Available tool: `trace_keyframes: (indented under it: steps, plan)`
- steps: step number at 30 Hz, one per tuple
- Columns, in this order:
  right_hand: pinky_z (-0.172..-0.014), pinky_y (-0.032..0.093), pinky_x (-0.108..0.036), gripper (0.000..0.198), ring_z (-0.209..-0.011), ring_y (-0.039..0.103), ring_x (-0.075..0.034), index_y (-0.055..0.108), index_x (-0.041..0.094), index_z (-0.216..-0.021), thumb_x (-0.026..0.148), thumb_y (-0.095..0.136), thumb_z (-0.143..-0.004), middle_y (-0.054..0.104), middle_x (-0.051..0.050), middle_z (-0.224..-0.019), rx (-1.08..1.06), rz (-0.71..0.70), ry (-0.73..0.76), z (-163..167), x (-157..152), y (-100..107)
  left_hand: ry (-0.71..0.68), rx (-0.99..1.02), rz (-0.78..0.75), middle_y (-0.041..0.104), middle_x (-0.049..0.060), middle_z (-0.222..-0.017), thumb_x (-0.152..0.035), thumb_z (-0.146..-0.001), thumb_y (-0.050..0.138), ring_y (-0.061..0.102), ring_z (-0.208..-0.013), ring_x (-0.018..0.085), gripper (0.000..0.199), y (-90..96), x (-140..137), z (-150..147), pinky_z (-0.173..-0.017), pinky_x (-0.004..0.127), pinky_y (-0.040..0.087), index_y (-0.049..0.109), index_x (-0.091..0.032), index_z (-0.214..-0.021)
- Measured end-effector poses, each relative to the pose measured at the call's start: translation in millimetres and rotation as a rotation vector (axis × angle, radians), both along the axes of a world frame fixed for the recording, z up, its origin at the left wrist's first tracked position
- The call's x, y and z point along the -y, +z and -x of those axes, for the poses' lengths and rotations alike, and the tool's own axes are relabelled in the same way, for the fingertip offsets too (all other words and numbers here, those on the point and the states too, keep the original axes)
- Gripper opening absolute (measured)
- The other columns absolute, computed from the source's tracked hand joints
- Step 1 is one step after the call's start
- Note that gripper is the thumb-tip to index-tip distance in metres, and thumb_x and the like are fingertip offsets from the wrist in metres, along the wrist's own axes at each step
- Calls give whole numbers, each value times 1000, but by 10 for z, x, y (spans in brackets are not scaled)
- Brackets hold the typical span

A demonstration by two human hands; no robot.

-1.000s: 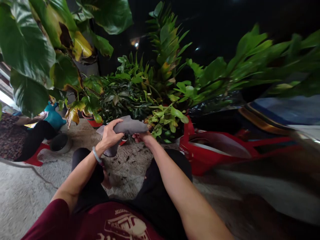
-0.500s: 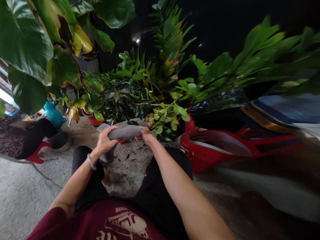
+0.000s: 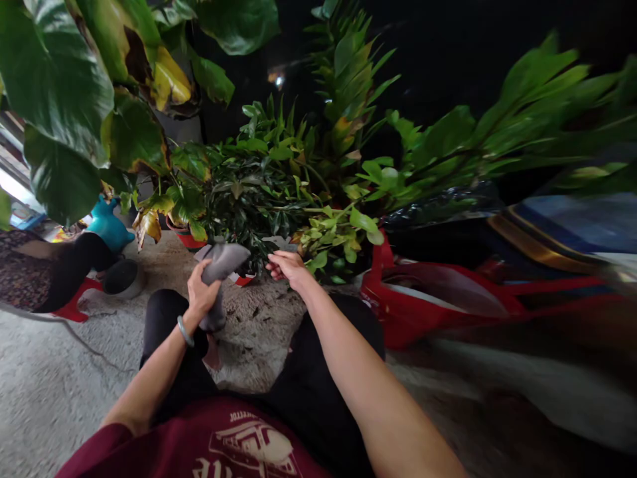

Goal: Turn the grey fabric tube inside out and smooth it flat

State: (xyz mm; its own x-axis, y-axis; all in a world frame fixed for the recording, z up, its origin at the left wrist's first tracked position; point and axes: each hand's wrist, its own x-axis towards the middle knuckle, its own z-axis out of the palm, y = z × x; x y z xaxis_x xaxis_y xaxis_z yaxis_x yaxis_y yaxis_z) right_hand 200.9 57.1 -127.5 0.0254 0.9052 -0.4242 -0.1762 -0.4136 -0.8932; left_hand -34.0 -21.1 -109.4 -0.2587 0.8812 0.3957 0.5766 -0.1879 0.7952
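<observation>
My left hand (image 3: 202,292) is closed around a soft grey sock (image 3: 226,261). Its upper end sticks out to the right above my fingers, and more grey fabric hangs down below my palm. A pale flat piece (image 3: 203,253), perhaps a label, shows behind the sock. To the right, apart from the fabric, my right hand (image 3: 287,267) has its fingers curled and pressed together; whether something small is pinched in them I cannot make out. Under the hanging fabric, part of a bare foot (image 3: 212,353) is visible between my knees.
Leafy potted plants (image 3: 269,166) stand close in front. A red bag (image 3: 428,292) is by my right knee. At left are a grey pot (image 3: 122,279), a turquoise figure (image 3: 107,226), a red stool (image 3: 74,309) and a seated person (image 3: 30,272). A hose (image 3: 74,332) crosses the floor.
The sock was stretched between both hands; my right hand has let go of its end. That end now points up and right from my left hand.
</observation>
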Motion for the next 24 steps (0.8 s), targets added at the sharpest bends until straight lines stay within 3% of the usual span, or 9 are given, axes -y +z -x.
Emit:
trace_keyframes:
  steps: [3, 9, 11, 13, 16, 18, 20, 22, 24]
  plan:
    - [-33, 42, -17, 18, -34, 54, -10, 64, 13, -100, 19, 74, -86, 67, 1, -52, 0, 2, 4, -25, 2, -11, 19, 26, -17, 72, 4, -111, -13, -64, 70, 68, -109, 33, 47, 2, 194, 35, -104, 50, 52, 67, -26, -109]
    - [-33, 42, -18, 10, -32, 51, -9, 62, 15, -98, 14, 68, -90, 65, 4, -51, -11, -3, -10, 21, 8, 37, 168, -1, -272, 66, 6, -129, -16, -67, 71, 59, -125, 27, 56, 782, -466, 217, -116, 42, 42, 62, -23, -122]
    - [-33, 42, -17, 11, -32, 51, -9, 62, 15, -97, 14, 69, -89, 66, 4, -52, -11, -11, -8, 31, 16, 50, 170, 8, -218, 66, 5, -126, -16, -67, 72, 60, -122, 27, 55, 747, -586, 215, -115, 41, 42, 62, -22, -121]
    - [-34, 42, -17, 10, -33, 52, -9, 63, 14, -97, 15, 69, -90, 67, 3, -53, 8, -23, -1, 26, 25, 48, 156, 29, -95, 69, 5, -119, -17, -68, 73, 63, -116, 27, 51, 507, -513, 171, -111, 42, 46, 64, -22, -118]
    - [-35, 43, -18, 11, -35, 55, -10, 63, 14, -98, 17, 69, -90, 67, 2, -54, 84, -31, 15, -2, 27, 22, 89, 58, 102, 73, 4, -106, -19, -65, 74, 68, -104, 28, 46, 46, -151, 89, -103, 44, 51, 68, -22, -110]
    - [-35, 43, -18, 13, -36, 55, -10, 63, 14, -99, 19, 69, -89, 67, 2, -54, 125, -25, 19, -20, 16, 0, 58, 75, 152, 74, 4, -102, -19, -64, 74, 69, -100, 28, 43, -106, 83, 55, -101, 44, 52, 69, -22, -107]
    - [-36, 43, -18, 10, -36, 55, -10, 62, 15, -98, 20, 68, -90, 67, 2, -54, 150, -21, 28, -24, -2, -18, 76, 69, 92, 74, 4, -106, -20, -65, 72, 69, -102, 28, 44, -42, 180, 36, -100, 43, 53, 69, -23, -109]
    - [-35, 40, -18, 4, -35, 53, -9, 60, 17, -90, 19, 63, -92, 65, 3, -53, 187, -21, 49, -9, -20, -32, 109, 26, -53, 73, 5, -113, -19, -68, 71, 68, -106, 26, 47, 192, 105, 17, -102, 40, 52, 67, -23, -114]
    - [-34, 35, -17, 13, -33, 50, -8, 57, 18, -80, 17, 59, -92, 63, 5, -50, 237, -27, 78, 20, -30, -43, 116, -40, -202, 71, 5, -119, -19, -69, 71, 67, -112, 26, 51, 466, -92, -14, -105, 39, 51, 65, -22, -120]
